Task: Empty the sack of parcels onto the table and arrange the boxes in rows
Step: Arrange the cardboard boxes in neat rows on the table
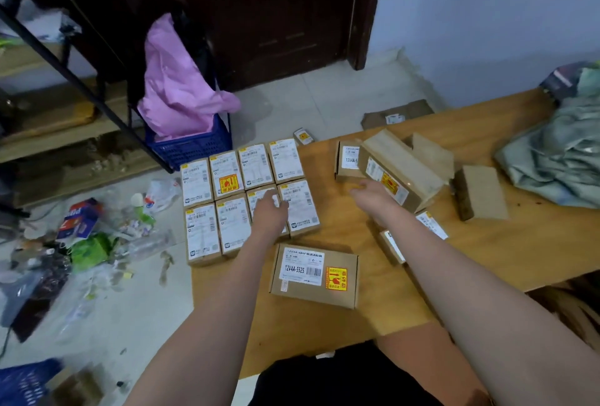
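Observation:
Several small brown boxes with white labels (pixel 227 178) lie in two rows at the far left corner of the wooden table (pixel 487 262). My left hand (pixel 270 210) rests flat on a box in the near row. My right hand (pixel 373 193) reaches with relaxed fingers toward a pile of loose boxes (pixel 402 168), just short of it and holding nothing. A larger box marked 12V4A (pixel 315 274) lies alone between my forearms. Two more boxes (pixel 431 223) are partly hidden under my right forearm. The crumpled grey-green sack (pixel 558 158) lies at the table's right end.
A small box (pixel 303 136) lies on the floor beyond the table's far edge, and flattened cardboard (pixel 396 115) farther back. Litter (pixel 87 233) covers the floor on the left. A blue crate (pixel 191 142) holding a pink bag stands by a metal shelf.

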